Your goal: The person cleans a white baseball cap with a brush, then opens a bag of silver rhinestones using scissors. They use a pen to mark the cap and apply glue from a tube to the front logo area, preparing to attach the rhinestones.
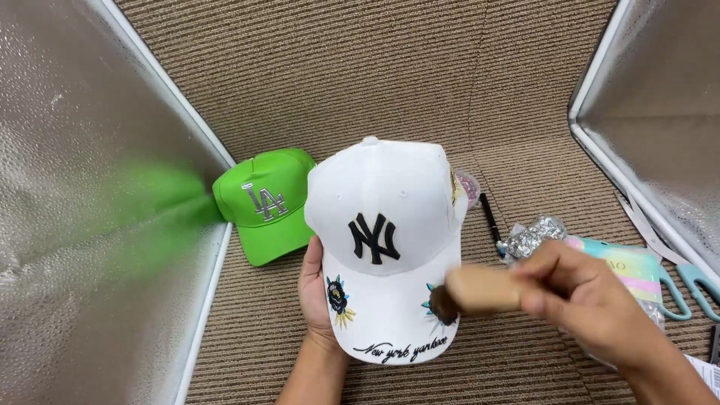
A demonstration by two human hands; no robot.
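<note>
Propping white cap [386, 240] from beneath with left hand [315, 289], fingers curled under brim, crown facing up for access. Gripping blurred tan tool [480, 291] in right hand [581, 296], pressing against brim patch. Lying behind: green cap [266, 206].

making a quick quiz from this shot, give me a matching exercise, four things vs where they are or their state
Things:
1. white cap
2. green cap
3. black pen
4. wooden-handled tool

Places or states:
a. lying on the mat just right of the white cap
b. gripped in the right hand, blurred
c. held from the side by the left hand
d. against the silver panel on the left

Pairs: 1-c, 2-d, 3-a, 4-b
</note>
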